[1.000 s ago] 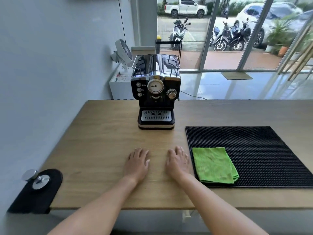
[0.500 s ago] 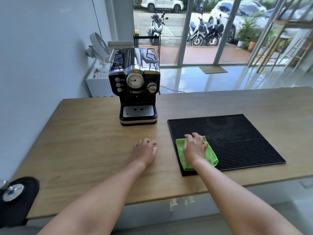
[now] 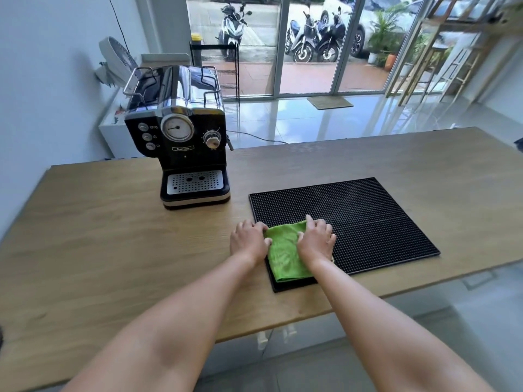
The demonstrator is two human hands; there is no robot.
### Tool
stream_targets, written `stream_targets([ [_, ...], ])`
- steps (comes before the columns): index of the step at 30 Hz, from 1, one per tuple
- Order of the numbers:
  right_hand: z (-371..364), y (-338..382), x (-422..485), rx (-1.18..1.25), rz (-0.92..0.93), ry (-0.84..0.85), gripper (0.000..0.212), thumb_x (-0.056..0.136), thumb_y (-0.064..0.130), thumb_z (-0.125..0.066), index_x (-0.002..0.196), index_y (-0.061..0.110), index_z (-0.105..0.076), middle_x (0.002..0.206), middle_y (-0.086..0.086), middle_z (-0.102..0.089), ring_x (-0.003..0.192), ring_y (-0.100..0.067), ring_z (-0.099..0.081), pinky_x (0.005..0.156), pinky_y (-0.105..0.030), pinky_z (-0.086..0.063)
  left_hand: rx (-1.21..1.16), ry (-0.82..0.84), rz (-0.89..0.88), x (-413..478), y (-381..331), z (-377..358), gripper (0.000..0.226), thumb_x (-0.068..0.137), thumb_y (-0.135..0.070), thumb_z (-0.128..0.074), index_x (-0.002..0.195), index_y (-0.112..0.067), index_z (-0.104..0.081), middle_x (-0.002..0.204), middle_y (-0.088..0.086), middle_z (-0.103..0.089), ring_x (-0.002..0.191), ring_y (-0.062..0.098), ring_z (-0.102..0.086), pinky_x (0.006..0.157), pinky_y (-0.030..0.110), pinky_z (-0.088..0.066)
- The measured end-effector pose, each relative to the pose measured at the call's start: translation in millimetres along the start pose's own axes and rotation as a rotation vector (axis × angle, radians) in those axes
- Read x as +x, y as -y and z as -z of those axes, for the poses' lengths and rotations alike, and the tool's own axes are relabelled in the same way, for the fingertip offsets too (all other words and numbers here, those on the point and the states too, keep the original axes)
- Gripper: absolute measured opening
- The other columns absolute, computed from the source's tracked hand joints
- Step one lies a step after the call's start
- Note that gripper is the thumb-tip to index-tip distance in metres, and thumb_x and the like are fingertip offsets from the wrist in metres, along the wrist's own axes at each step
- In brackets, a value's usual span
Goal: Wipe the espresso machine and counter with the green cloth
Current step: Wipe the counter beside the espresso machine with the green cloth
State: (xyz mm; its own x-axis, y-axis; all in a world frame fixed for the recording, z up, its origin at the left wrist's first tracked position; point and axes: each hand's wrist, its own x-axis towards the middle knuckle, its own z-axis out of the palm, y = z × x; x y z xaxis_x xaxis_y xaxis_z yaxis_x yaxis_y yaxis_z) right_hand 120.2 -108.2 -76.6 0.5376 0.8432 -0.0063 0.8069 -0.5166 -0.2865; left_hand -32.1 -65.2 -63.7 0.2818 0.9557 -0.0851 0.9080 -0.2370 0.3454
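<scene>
The folded green cloth (image 3: pixel 284 251) lies on the near left corner of a black rubber mat (image 3: pixel 368 219). My right hand (image 3: pixel 316 240) rests on the cloth's right side, its fingers curled over the far edge. My left hand (image 3: pixel 248 239) touches the cloth's left edge, fingers bent onto it. The black and chrome espresso machine (image 3: pixel 181 137) stands upright on the wooden counter (image 3: pixel 99 236), beyond and left of my hands.
A wall runs along the left. A white fan (image 3: pixel 117 63) sits on a low white unit behind the counter. The counter's near edge lies just below the mat. A power cord (image 3: pixel 254 138) trails off the back.
My left hand slid right from the bare counter to the cloth's left edge. My right hand stays on the cloth, which now looks bunched narrower. The camera has moved closer.
</scene>
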Motion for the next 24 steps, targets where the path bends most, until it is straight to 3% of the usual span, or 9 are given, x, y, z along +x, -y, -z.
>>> stream_targets([
  [4,2,-3,5,0.167,-0.074,0.005,0.051,0.096,0.032,-0.058,0.143,0.016,-0.045,0.134,-0.012,-0.046,0.124,-0.029,-0.043,0.103,-0.04,-0.036,-0.106,-0.026,0.032,5,-3,0,0.023,0.085,-0.038,-0.064,0.106,-0.03,-0.062,0.118,0.002,-0.057,0.118,0.023,-0.049,0.097,0.034,-0.04],
  [8,3,1,7,0.292,-0.042,0.026,0.03,0.096,0.028,-0.056,0.124,0.02,-0.059,0.126,-0.01,-0.057,0.118,-0.029,-0.049,0.097,-0.039,-0.041,-0.455,0.023,0.086,3,-2,7,0.016,0.08,-0.023,-0.06,0.096,-0.024,-0.059,0.098,0.0,-0.066,0.095,0.022,-0.062,0.081,0.029,-0.05],
  [12,1,26,1,0.385,0.046,0.033,0.033,0.095,0.022,-0.056,0.128,0.019,-0.055,0.123,-0.009,-0.061,0.118,-0.029,-0.051,0.095,-0.039,-0.042,-0.676,-0.026,0.161,-4,17,19,0.017,0.079,-0.019,-0.056,0.096,-0.02,-0.058,0.085,-0.003,-0.062,0.082,0.024,-0.065,0.07,0.038,-0.057],
  [17,-14,73,-18,0.316,0.185,0.073,0.044,0.096,0.025,-0.056,0.139,0.021,-0.048,0.129,-0.008,-0.057,0.12,-0.027,-0.048,0.102,-0.04,-0.039,-0.648,-0.134,0.25,-12,65,38,0.023,0.084,-0.018,-0.056,0.107,-0.02,-0.056,0.094,0.001,-0.065,0.082,0.02,-0.06,0.071,0.029,-0.045],
  [21,-27,102,-44,-0.009,0.502,0.031,0.06,0.096,0.046,-0.05,0.15,0.025,-0.031,0.152,-0.01,-0.03,0.14,-0.029,-0.027,0.112,-0.042,-0.022,-0.581,-0.116,0.325,-23,111,48,0.034,0.085,-0.02,-0.055,0.119,-0.023,-0.054,0.096,0.002,-0.066,0.088,0.022,-0.062,0.075,0.03,-0.045],
  [24,-42,112,-61,-0.139,0.712,0.185,0.071,0.094,0.069,-0.023,0.156,0.038,-0.006,0.165,-0.004,0.011,0.151,-0.024,0.013,0.122,-0.046,-0.002,-0.472,-0.181,0.349,-34,138,53,0.038,0.087,-0.023,-0.054,0.125,-0.027,-0.051,0.101,-0.002,-0.065,0.096,0.02,-0.062,0.08,0.032,-0.048],
])
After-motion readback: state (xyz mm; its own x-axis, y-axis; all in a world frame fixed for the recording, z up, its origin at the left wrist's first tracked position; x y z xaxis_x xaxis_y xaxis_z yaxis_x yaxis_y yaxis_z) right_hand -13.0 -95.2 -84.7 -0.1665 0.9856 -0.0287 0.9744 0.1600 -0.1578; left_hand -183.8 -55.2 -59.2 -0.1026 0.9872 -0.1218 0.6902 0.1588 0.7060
